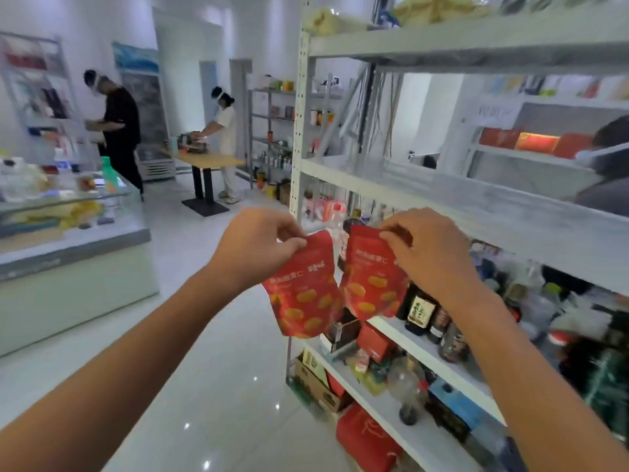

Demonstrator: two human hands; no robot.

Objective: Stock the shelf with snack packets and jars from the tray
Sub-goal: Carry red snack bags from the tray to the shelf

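Observation:
My left hand (258,245) pinches the top edge of a red snack packet (303,294) that hangs below it. A second red snack packet (371,281) hangs from my right hand (429,248), which pinches its top corner. Both packets are side by side in the air, in front of the left end of the grey metal shelf (442,195). The shelf board at hand height is bare. No tray is in view.
Dark bottles (422,311) and boxes (371,342) fill the lower shelf boards. A glass counter (68,240) stands at the left. Two people work at a table (207,160) in the back; another person (606,165) is behind the shelf at right. White floor lies between.

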